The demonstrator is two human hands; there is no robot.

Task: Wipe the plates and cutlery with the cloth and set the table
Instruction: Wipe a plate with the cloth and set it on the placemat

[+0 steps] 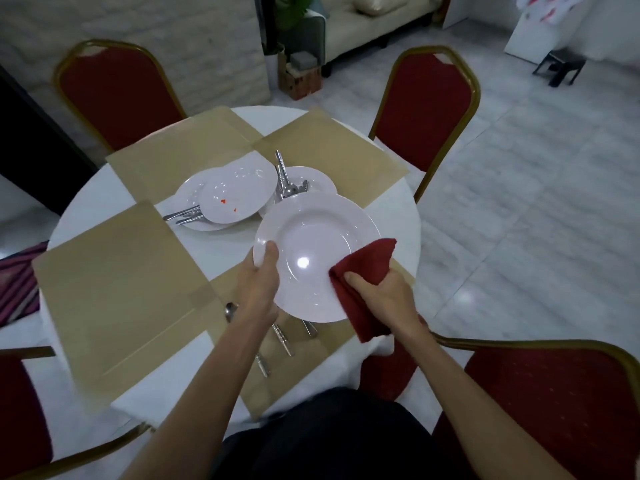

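My left hand (pixel 259 282) grips the left rim of a white deep plate (pixel 311 244), held tilted above the near placemat. My right hand (pixel 381 292) holds a dark red cloth (pixel 367 268) pressed on the plate's right rim. Below the plate, a spoon (pixel 230 310) and other cutlery (pixel 283 339) lie on the near tan placemat (pixel 311 368). At the table's centre sit stacked white plates (pixel 235 195) over cutlery (pixel 185 216), and another plate (pixel 315 180) with several pieces of cutlery (pixel 285 181) in it.
The round white table (pixel 104 199) carries several tan placemats (pixel 117 278). Red chairs with gold frames stand around it: far left (pixel 114 95), far right (pixel 429 109), near right (pixel 554 393), near left (pixel 20 410). Tiled floor lies to the right.
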